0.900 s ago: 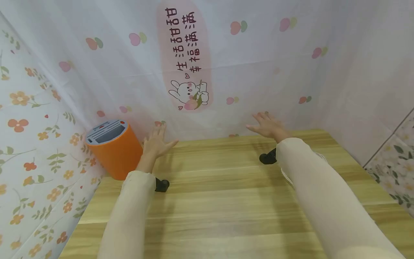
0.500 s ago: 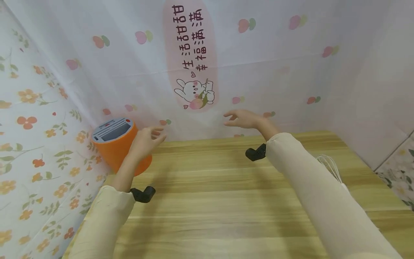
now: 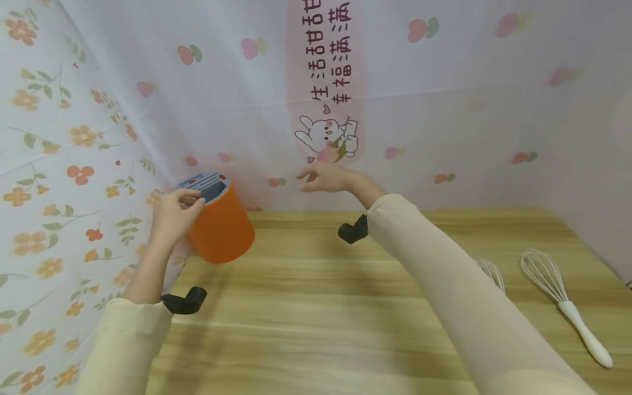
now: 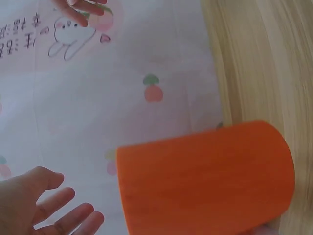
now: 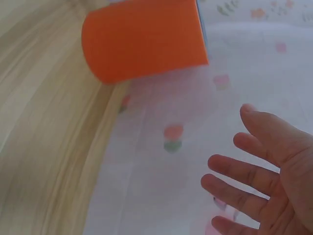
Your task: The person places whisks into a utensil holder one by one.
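An orange cylindrical holder [image 3: 224,227] with a grey slotted top [image 3: 212,189] stands at the back left of the table. My left hand [image 3: 175,216] hovers in front of its upper left side in the head view. The left wrist view shows that hand [image 4: 58,205] apart from the holder [image 4: 205,181], fingers spread and loosely bent around nothing. Near the middle of the back curtain, my right hand [image 3: 328,178] hangs in the air, palm bare. Its fingers [image 5: 239,171] are relaxed and separated in the right wrist view, with the holder [image 5: 146,39] beyond them.
Two whisks lie at the table's right side: a white-handled whisk [image 3: 568,299] in full sight, and another whisk [image 3: 491,271] partly hidden behind the right sleeve. A printed white curtain [image 3: 444,109] closes off the back; flowered cloth [image 3: 64,181] lines the left. The table [image 3: 296,318] is wood-grained.
Both hands have shifted left in the view and their spread fingers have relaxed. The left hand has moved in front of the holder. The view has turned rightward, bringing the whisks into sight.
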Tool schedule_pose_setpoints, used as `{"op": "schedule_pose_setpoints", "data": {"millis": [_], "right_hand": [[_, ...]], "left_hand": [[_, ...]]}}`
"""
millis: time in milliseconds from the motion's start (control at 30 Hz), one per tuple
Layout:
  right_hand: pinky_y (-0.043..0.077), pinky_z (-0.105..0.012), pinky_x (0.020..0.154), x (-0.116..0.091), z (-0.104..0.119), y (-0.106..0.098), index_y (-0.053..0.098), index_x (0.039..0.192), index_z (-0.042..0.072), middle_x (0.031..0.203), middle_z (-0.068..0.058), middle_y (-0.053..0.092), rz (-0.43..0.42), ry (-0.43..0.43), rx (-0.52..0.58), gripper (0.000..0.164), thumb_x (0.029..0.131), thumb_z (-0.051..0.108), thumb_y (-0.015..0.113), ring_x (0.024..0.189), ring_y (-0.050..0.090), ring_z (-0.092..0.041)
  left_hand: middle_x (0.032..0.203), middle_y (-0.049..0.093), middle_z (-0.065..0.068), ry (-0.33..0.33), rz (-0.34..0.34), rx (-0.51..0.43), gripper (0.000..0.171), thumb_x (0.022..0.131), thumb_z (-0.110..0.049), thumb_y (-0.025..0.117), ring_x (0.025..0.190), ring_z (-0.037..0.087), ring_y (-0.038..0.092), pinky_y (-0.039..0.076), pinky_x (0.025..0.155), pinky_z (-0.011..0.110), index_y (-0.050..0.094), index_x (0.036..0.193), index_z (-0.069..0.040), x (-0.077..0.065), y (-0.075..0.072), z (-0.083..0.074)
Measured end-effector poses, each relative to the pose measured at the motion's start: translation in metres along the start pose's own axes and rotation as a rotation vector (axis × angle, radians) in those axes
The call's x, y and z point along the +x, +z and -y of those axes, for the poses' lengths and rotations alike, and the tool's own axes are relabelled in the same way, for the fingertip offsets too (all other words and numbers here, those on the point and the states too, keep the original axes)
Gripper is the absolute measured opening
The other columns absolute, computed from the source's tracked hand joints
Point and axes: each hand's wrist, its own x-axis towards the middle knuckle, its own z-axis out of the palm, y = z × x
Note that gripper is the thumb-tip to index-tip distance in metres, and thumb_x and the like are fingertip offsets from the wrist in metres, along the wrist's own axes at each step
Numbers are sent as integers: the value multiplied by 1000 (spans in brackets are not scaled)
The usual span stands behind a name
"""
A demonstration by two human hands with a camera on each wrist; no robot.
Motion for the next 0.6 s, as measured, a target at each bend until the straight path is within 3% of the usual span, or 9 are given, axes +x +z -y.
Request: {"op": "schedule_pose_setpoints", "data": {"millis": [300,433,600], "right_hand": [[44,-28,89,68,29,22,53,129,6,119,-11,59,-4,-106,-18,43,92,28,55,108,55,-19],[45,-28,87,96,45,33,49,133,10,115,-9,61,-20,-105,-23,46,92,31,55,105,55,-19],[45,-27,88,126,57,47,45,135,6,113,-10,62,-33,-128,19,49,93,28,55,104,56,-19]], "left_hand": [[107,57,32,-112,-119,57,36,90,-14,49,97,45,57,50,75,51,57,115,10,7,-17,40],[111,56,33,-159,-107,42,39,91,-17,48,100,45,55,49,78,51,55,119,10,10,-23,52],[116,52,34,-171,-61,13,42,94,-21,45,106,46,52,46,82,53,52,123,9,17,-23,63]]}}
